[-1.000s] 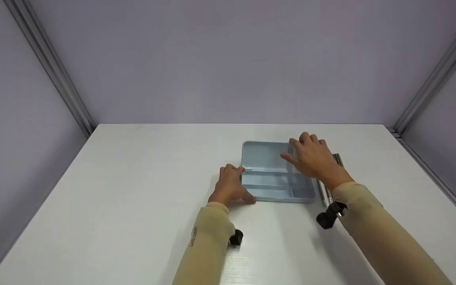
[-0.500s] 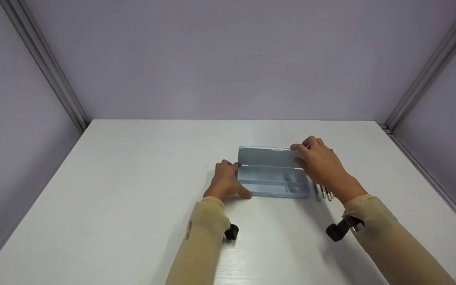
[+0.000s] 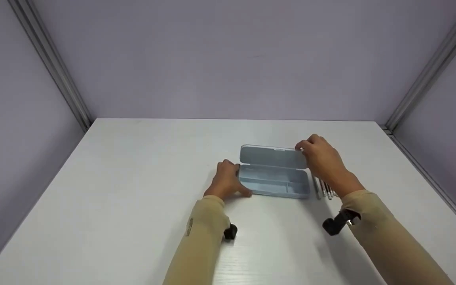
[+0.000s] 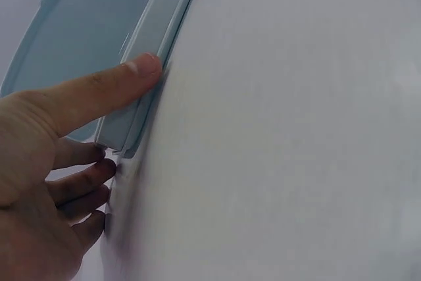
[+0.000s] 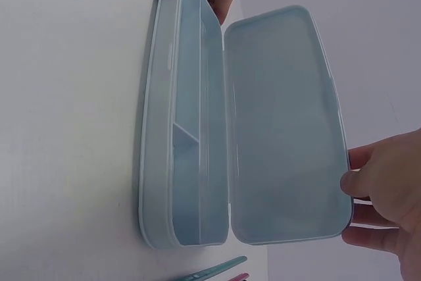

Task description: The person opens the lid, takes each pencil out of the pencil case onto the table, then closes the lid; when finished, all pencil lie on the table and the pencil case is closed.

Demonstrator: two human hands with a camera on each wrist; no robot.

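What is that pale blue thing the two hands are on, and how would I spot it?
Look at the white table in front of the lilac back wall; right of its middle lies a flat pale blue plastic case. The left hand steadies its left end, while the right hand holds its hinged lid raised. Unlike the thin pens beside it, it is a divided, empty box.

left hand (image 3: 228,180) fingers curled, right hand (image 3: 321,158) pinching

The case (image 3: 274,183) is a pale, plain blue, its raised lid (image 3: 272,157) the same shade. The tabletop (image 3: 133,198) is white with a faint grain. The walls (image 3: 228,59) are lilac. The sleeves (image 3: 200,245) are tan. The pens (image 3: 325,189) show teal and pink ends.
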